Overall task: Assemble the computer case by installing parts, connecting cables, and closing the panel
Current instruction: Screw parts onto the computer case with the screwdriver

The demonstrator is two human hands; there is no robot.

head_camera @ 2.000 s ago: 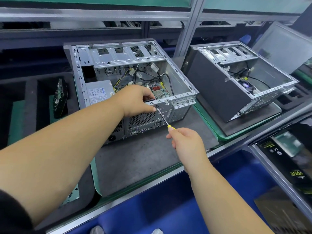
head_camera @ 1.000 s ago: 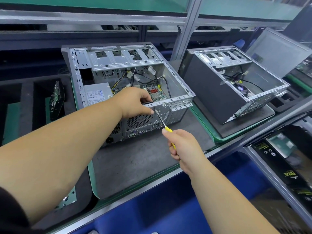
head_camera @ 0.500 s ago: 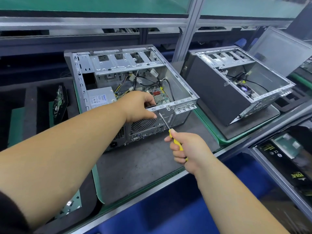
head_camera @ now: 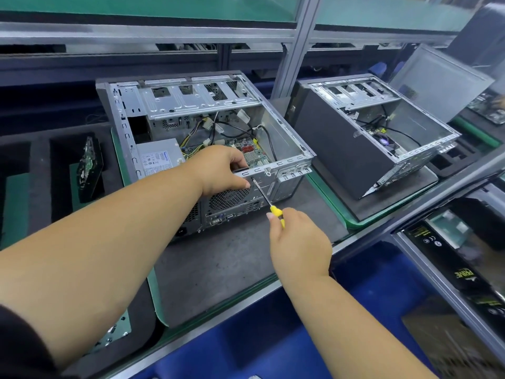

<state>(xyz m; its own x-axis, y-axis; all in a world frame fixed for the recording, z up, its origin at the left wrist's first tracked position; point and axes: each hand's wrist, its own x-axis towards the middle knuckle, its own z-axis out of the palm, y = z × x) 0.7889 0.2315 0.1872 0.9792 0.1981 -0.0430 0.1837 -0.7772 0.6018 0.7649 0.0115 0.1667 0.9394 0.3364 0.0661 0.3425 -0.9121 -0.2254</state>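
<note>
An open silver computer case (head_camera: 284, 138) lies on its side on a grey mat, with the motherboard (head_camera: 252, 154), cables and power supply (head_camera: 157, 158) visible inside. My left hand (head_camera: 221, 170) grips the case's near top rail, thumb on the outer face and fingers curled over the edge. My right hand (head_camera: 297, 239) holds a yellow-handled screwdriver (head_camera: 263, 196). Its tip touches the rear rail just right of my left thumb.
A second open case (head_camera: 341, 151) sits tilted on its own mat to the right, a side panel (head_camera: 440, 83) leaning behind it. Black foam trays on the left hold an upright circuit card (head_camera: 88, 164). Boxed parts (head_camera: 464, 258) lie at the lower right. A metal plate (head_camera: 114, 332) lies bottom left.
My right hand has shifted its hold on the screwdriver handle while the tip stays at the same spot on the rear rail. My left hand keeps its grip on the rail.
</note>
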